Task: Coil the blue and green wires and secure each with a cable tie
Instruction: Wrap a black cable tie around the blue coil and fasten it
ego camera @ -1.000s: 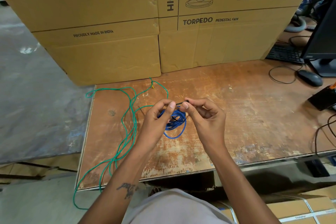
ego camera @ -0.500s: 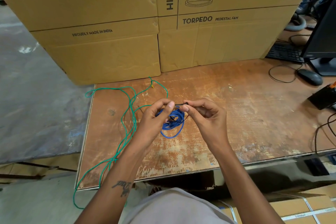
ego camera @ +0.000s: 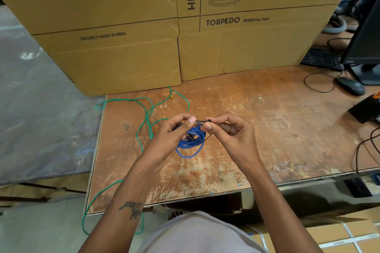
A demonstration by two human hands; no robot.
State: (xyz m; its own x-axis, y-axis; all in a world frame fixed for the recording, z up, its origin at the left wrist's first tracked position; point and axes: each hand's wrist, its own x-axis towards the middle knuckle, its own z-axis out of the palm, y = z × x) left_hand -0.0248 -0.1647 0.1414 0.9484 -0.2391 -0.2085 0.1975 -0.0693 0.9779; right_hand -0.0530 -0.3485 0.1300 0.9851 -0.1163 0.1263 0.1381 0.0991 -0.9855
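Both hands are working over the middle of the worn wooden table (ego camera: 267,129). The left hand (ego camera: 174,135) is pinching closed at the top of the blue wire (ego camera: 190,141), thumb and forefinger pressed together at the coil's 12 o'clock edge. The right hand (ego camera: 228,131) is also pinched shut, its fingertips (ego camera: 207,126) gripping a thin black cable tie (ego camera: 201,121) that is running across the short gap between the two hands. The blue coil is hanging just under both grips, spilling toward 6 o'clock from the fingers, with its lowest loop lying close to the tabletop.

Compared with half a second ago, almost nothing is changing: the hands are keeping the same pinch at the same spot, and the coil is holding the same shape.

The blue wire is looking like a tight bundle of several rounds, with one looser loop sagging below. The green wire (ego camera: 147,121) is lying uncoiled at 9 o'clock from the hands, trailing in loose curves from the cardboard boxes (ego camera: 123,57) at 12 o'clock, off the table's near-left edge and down toward 7 o'clock.
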